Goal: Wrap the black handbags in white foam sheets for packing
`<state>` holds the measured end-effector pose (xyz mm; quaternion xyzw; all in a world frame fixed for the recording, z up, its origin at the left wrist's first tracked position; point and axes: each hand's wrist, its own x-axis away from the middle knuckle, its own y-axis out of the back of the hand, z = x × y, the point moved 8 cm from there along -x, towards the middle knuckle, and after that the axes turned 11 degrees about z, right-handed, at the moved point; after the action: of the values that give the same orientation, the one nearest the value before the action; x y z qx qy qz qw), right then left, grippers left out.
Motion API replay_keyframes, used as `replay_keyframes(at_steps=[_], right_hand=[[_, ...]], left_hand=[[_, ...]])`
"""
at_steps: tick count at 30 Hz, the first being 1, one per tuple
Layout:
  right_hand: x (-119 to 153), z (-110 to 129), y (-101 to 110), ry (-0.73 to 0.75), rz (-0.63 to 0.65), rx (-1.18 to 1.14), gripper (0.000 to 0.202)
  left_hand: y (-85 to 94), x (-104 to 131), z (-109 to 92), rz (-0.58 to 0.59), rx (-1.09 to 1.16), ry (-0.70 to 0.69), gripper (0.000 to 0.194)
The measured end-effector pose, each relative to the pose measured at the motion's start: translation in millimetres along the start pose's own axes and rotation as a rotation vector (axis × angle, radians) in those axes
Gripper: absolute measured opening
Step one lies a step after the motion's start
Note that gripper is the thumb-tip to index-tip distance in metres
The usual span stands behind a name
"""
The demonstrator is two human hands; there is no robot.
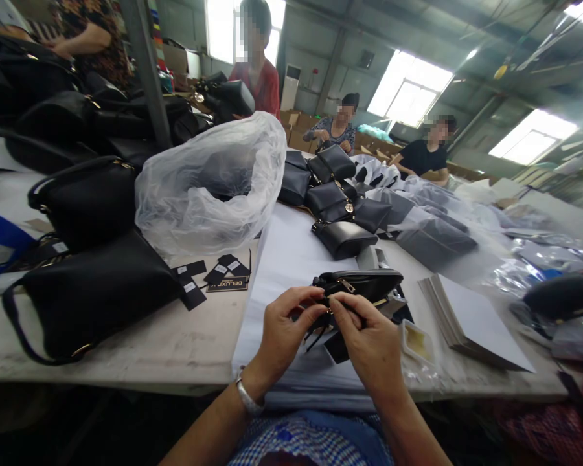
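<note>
A small black bag (369, 281) with a gold zipper pull lies on white paper (291, 249) at the table's front. Just before its near left end, my left hand (291, 323) is closed, thumb and forefinger pinched together; a silver bracelet is on that wrist. Close beside it, my right hand (366, 330) is also closed, its fingertips pinching at the bag's strap end. What sits between the fingertips is too small to name. A thin black cord and a black tag (337, 348) hang or lie below the hands.
Large black bags (102, 291) and black tags (192, 294) lie left. A clear plastic bag (208, 188) stands behind them. More black bags (344, 239) are piled ahead. On the right are stacked white boards (480, 323) and a small tray (418, 343). Several people work around the table.
</note>
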<state>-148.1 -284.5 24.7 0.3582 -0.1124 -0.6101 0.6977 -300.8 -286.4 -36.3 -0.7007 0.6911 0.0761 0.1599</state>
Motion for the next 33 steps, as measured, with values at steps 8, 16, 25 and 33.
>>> replay_keyframes(at_steps=[8,16,25,33], right_hand=[[0.9,0.8,-6.3,0.046,0.075,-0.042,0.012],[3.9,7.7,-3.0,0.18,0.013,0.059,0.008],[-4.0,4.9,-3.4,0.206,-0.093,0.139,0.009],[-4.5,13.3,1.1,0.395,-0.247,0.364,0.018]], left_hand=[[-6.1,0.0,14.2,0.01,0.281,0.194,0.017],[-8.4,3.0,15.5,0.043,0.326,0.261,0.02],[13.0,-14.9,22.8,-0.102,0.13,0.089,0.03],[6.8,-27.9,8.5,-0.014,-0.026,0.039,0.023]])
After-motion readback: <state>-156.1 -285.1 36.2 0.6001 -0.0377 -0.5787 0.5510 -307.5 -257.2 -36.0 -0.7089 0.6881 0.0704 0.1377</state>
